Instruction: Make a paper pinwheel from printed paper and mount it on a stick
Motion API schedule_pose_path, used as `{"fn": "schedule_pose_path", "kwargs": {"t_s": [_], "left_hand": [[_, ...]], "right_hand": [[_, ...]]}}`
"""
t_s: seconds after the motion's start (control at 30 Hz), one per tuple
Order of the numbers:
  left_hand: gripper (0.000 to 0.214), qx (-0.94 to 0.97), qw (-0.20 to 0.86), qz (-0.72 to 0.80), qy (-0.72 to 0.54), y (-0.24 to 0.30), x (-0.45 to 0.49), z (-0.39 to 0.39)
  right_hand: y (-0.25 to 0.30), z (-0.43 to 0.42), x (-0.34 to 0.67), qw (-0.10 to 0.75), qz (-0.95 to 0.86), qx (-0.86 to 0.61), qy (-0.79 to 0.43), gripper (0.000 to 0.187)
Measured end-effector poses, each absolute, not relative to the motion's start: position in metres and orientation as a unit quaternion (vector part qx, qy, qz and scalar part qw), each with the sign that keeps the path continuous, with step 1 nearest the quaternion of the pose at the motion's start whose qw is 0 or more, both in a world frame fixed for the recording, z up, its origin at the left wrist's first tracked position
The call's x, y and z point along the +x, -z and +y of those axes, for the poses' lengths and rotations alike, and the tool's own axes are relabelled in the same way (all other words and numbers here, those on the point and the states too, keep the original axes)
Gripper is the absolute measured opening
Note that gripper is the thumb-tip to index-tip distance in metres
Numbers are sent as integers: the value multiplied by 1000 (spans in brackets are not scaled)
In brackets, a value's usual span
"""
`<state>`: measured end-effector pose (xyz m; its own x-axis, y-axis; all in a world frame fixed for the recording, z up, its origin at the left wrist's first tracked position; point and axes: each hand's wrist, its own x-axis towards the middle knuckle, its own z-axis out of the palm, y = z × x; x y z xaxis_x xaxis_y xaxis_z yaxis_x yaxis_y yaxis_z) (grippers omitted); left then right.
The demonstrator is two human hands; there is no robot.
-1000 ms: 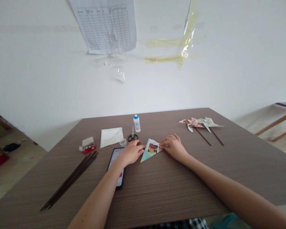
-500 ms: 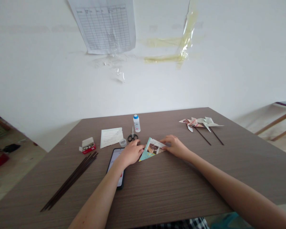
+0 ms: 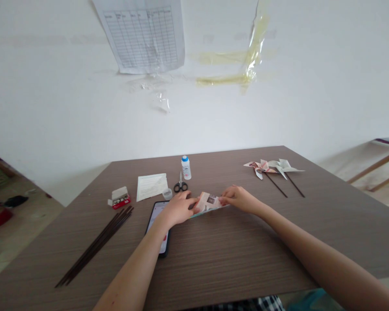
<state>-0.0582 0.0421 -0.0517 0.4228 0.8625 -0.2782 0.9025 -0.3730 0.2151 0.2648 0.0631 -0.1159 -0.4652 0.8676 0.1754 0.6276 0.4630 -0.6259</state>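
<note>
Folded printed paper (image 3: 209, 202) flat on brown wood-grain surface (image 3: 233, 259), hands clamped on it from both ends: left hand (image 3: 178, 208) just above phone (image 3: 157, 224), right hand (image 3: 240, 198). Scissors (image 3: 180, 185) just behind; pinwheels (image 3: 274, 168) farther right.

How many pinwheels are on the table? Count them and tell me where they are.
2. One pinwheel and a second pinwheel lie side by side at the far right of the table, their sticks slanting toward the near edge. None appear hidden.
</note>
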Motion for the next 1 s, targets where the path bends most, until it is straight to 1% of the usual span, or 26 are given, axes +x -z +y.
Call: {"fn": "schedule_pose_path", "kwargs": {"t_s": [0.13, 0.17, 0.2, 0.27, 0.37, 0.6, 0.67, 0.83, 1.0], "left_hand": [[79, 825, 177, 533, 69, 50, -57, 42], [85, 825, 181, 531, 68, 50, -57, 42], [90, 824, 186, 531, 65, 51, -58, 42], [96, 825, 193, 529, 55, 52, -59, 43], [100, 822, 200, 531, 46, 54, -61, 44], [103, 824, 192, 531, 45, 52, -58, 41], [99, 831, 180, 525, 31, 52, -57, 39], [81, 837, 159, 523, 0, 51, -52, 34], [72, 844, 159, 513, -14, 47, -47, 29]], "right_hand": [[115, 64, 265, 211, -832, -433, -276, 16], [115, 64, 265, 205, -836, -434, -268, 8], [115, 64, 264, 199, -839, -436, -258, 10], [116, 63, 264, 189, -845, -440, -240, 21], [116, 62, 263, 178, -853, -433, -233, 31], [106, 54, 262, 146, -856, -451, -205, 31], [102, 50, 260, 138, -855, -464, -183, 30], [99, 42, 256, 138, -853, -491, -109, 31], [102, 39, 247, 147, -853, -492, -95, 22]]}}
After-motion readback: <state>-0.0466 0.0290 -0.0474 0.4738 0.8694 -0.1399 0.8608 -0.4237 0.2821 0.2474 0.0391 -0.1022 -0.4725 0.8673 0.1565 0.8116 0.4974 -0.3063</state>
